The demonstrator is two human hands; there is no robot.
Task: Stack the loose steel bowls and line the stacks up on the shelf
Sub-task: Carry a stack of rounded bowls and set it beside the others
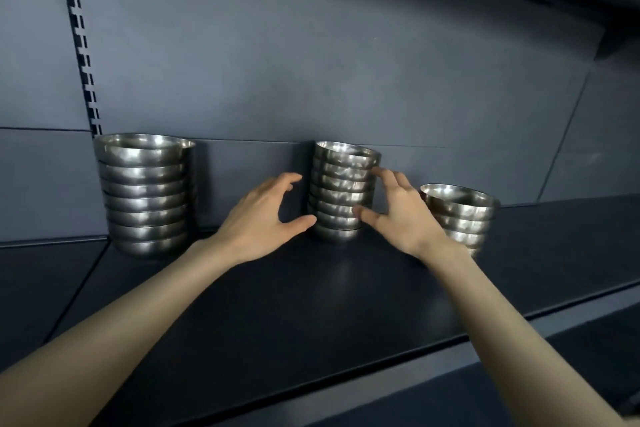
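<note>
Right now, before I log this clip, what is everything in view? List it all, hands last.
Left bowl stack: one, about eight bowls, steel, far left.
Middle bowl stack: one, about seven bowls, steel, centre.
Right bowl stack: one, at least four bowls, steel, right; its base is hidden.
Shelf: one, dark blue, under all three stacks.
Back panel: one, blue-grey, behind the stacks.
Slotted upright: one, dark, upper left.
Left hand: one, bare, open, left of the middle stack.
Right hand: one, bare, fingers spread at that stack's right side; contact unclear.
</note>
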